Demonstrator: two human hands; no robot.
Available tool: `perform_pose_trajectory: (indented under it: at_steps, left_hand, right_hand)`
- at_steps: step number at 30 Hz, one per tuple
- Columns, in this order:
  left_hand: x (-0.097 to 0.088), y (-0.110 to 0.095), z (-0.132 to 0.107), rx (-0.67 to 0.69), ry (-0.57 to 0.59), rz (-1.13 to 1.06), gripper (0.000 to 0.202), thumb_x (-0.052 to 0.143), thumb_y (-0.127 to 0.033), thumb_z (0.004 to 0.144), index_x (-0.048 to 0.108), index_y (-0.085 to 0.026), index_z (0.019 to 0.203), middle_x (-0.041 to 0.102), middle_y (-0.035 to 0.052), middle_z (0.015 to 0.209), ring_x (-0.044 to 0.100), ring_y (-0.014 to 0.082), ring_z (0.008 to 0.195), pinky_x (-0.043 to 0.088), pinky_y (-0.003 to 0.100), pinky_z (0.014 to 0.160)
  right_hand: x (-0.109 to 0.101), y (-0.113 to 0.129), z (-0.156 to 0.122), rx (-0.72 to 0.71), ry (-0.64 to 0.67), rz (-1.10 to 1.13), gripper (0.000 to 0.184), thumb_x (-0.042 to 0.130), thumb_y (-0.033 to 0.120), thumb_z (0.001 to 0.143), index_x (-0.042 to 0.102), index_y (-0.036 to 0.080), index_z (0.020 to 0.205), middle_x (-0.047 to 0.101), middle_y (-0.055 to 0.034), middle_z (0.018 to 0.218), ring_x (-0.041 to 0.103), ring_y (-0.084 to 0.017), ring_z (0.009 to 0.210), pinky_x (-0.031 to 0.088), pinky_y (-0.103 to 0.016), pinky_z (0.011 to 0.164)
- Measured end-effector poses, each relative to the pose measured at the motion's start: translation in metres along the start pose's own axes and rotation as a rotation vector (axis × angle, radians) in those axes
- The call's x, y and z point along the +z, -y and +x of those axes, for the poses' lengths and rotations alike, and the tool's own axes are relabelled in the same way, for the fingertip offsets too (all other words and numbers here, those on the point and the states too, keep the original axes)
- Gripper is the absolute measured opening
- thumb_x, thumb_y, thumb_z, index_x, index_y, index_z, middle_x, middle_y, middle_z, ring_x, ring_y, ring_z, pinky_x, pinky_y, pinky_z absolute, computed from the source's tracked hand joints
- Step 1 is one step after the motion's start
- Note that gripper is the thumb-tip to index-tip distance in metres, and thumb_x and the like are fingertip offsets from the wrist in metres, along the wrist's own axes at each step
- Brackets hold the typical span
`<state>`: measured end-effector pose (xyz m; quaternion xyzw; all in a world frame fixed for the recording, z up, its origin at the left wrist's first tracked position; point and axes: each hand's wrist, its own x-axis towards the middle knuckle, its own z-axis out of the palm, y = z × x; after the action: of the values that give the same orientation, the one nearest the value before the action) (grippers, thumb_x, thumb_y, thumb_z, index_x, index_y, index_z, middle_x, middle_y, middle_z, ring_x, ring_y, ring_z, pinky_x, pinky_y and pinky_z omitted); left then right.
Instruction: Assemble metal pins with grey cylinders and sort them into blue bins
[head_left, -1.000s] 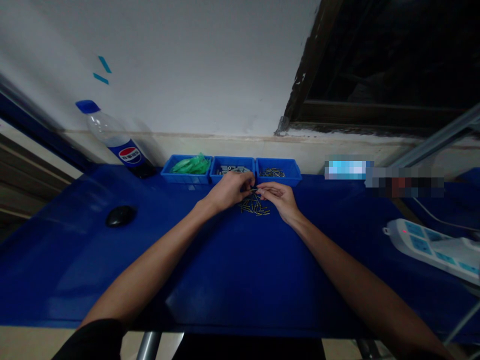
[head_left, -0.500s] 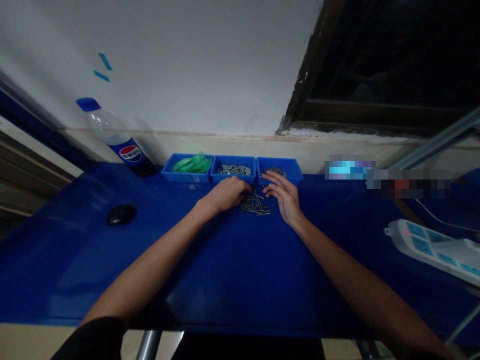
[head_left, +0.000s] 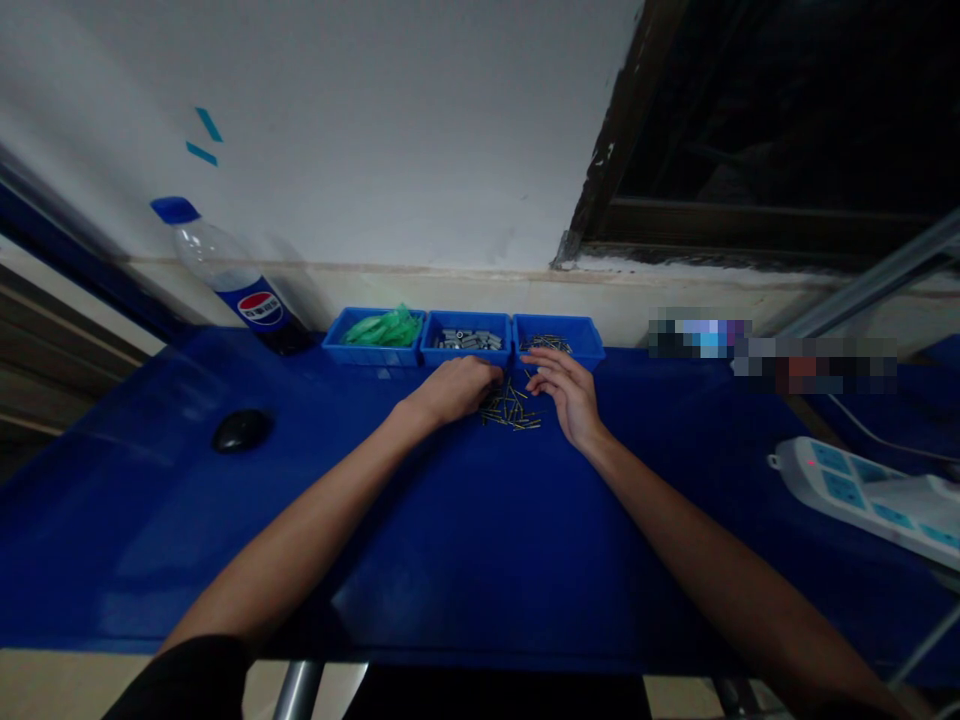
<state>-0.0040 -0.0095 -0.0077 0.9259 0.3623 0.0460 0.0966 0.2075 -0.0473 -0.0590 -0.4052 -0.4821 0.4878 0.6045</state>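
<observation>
A loose pile of thin, brass-coloured pin-like pieces lies on the blue table, between my two hands. My left hand is curled at the pile's left edge, its fingertips bent down out of sight, so what they hold cannot be made out. On the other side, my right hand is open, fingers apart and partly bent, beside the pile and in front of the right blue bin. Thin metal pieces lie in that bin. The middle blue bin contains grey metal cylinders.
The left blue bin holds green plastic. A cola bottle stands at the back left, with a black computer mouse nearer me. A white power strip lies on the right. The wall rises behind the bins.
My left hand has lowered very slightly, fingers still curled. The fingers of my right hand have shifted a little; the pile looks almost the same.
</observation>
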Motion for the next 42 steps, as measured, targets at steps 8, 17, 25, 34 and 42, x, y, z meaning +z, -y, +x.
perform_pose_trajectory:
  at_steps: [8,17,25,34,42]
  left_hand:
    - [0.009,0.008,0.001,0.006,-0.014,0.022,0.027,0.045,-0.005,0.095,0.065,-0.012,0.112,0.071,0.0146,0.102,0.068,0.0195,0.080,0.050,0.030,0.072]
    - [-0.005,0.006,0.004,0.130,-0.243,-0.212,0.029,0.055,-0.007,0.090,0.066,-0.015,0.116,0.069,0.0072,0.093,0.065,0.0183,0.084,0.053,0.033,0.082]
    - [-0.008,0.003,0.003,0.138,-0.401,-0.359,0.025,0.065,-0.010,0.086,0.063,-0.016,0.109,0.068,0.0042,0.095,0.063,0.0133,0.077,0.053,0.027,0.073]
    - [-0.005,0.001,0.004,0.126,-0.371,-0.335,0.020,0.070,-0.019,0.087,0.064,-0.016,0.106,0.068,0.0058,0.098,0.064,0.0141,0.078,0.052,0.028,0.073]
    - [-0.003,0.014,0.001,0.058,-0.111,-0.191,0.028,0.066,-0.013,0.089,0.071,-0.015,0.116,0.077,0.0104,0.106,0.073,0.0211,0.095,0.055,0.033,0.086]
  right_hand:
    - [-0.001,0.000,0.001,0.009,0.008,-0.018,0.029,0.067,0.034,0.083,0.075,0.024,0.110,0.079,-0.0079,0.111,0.066,-0.017,0.071,0.051,-0.035,0.068]
    - [-0.001,0.000,0.001,0.009,0.011,0.018,0.026,0.070,0.032,0.082,0.076,0.024,0.106,0.080,-0.0063,0.105,0.066,-0.016,0.069,0.050,-0.034,0.066]
    - [-0.001,-0.003,0.002,0.005,0.086,-0.056,0.025,0.073,0.037,0.085,0.078,0.025,0.107,0.079,-0.0043,0.090,0.065,-0.016,0.068,0.051,-0.034,0.068]
    - [-0.001,-0.005,0.002,0.002,0.149,-0.099,0.019,0.082,0.039,0.080,0.083,0.026,0.094,0.080,-0.0041,0.086,0.068,-0.018,0.069,0.055,-0.037,0.072]
    - [-0.002,-0.006,0.002,-0.043,0.003,-0.067,0.025,0.071,0.035,0.087,0.080,0.027,0.108,0.081,-0.0066,0.107,0.067,-0.018,0.073,0.052,-0.035,0.067]
